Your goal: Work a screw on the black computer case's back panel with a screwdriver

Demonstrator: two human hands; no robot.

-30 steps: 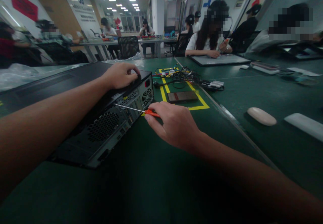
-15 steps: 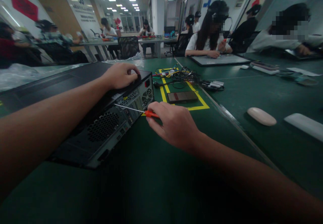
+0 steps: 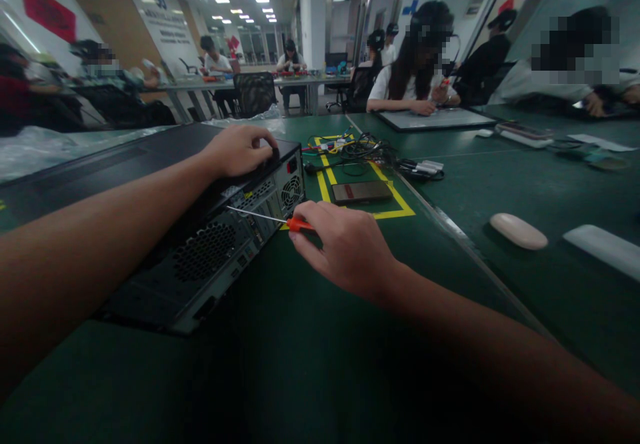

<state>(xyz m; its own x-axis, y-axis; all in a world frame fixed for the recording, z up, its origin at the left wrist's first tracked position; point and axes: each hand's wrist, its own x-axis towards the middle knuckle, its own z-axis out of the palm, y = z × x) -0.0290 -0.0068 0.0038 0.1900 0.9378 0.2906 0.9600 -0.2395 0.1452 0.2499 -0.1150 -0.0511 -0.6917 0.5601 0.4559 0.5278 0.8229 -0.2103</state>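
Note:
A black computer tower (image 3: pixel 165 139) lies on its side at the left, its grey rear panel with fan grilles and ports turned towards me. On its top, near the rear corner, rests my left hand (image 3: pixel 243 149), palm down with bent fingers apart. My right hand (image 3: pixel 345 247) is closed around the orange handle of a screwdriver (image 3: pixel 260 215) just off the panel's right side. The long thin shaft points left, its tip at the upper edge of the rear panel. Whether the tip sits in a screw is too small to tell.
Beyond the tower, a tangle of cables (image 3: pixel 370 149) and a dark phone (image 3: pixel 363 192) lie by yellow tape on the green table (image 3: pixel 430 284). A pale mouse (image 3: pixel 519 231) and a white object (image 3: pixel 603 247) are at right. Clear plastic wrap (image 3: pixel 75 144) lies behind the tower. Several people work nearby.
My hands, the screwdriver and the tower look unmoved. At the far right, a co-worker's hand has shifted slightly left.

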